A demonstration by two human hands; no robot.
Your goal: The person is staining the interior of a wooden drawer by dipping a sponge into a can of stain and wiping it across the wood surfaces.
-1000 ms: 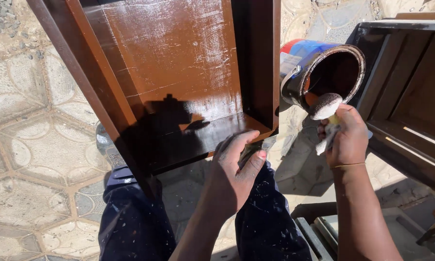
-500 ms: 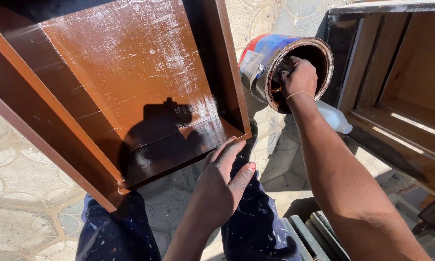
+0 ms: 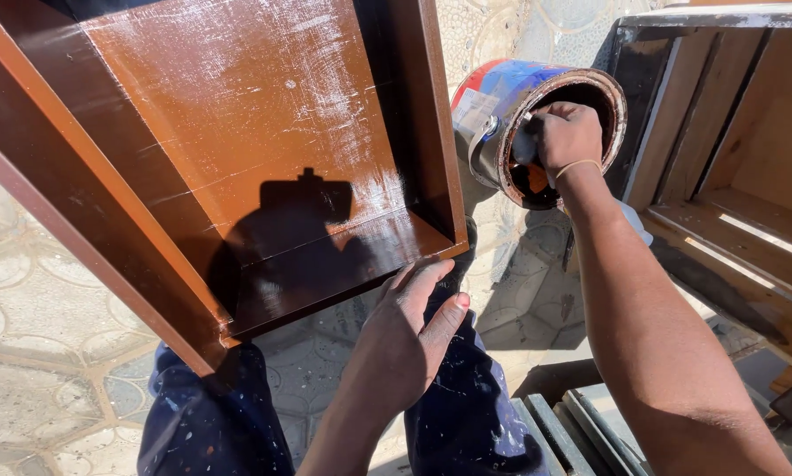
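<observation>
Head camera is looking down on a person working over a glossy brown-varnished wooden cabinet box [image 3: 237, 167], which is lying open toward the viewer and resting against the person's paint-spattered dark blue trousers [image 3: 211, 423]. The left hand [image 3: 405, 339] is pressing flat against the lower front edge of the box, fingers stretched out and together, thumb spread, gripping nothing. The right hand [image 3: 565, 137] is reaching into the mouth of a tilted paint tin [image 3: 502, 110] with a red and blue label, just to the right of the box; its fingers are curled closed inside the rim, and whether they are clutching anything cannot be told. A thin band is sitting on that wrist. An unpainted, darker wooden cabinet frame [image 3: 731, 176] is standing at the right, near the tin. Patterned paving stones [image 3: 35, 335] are showing beneath everything.
</observation>
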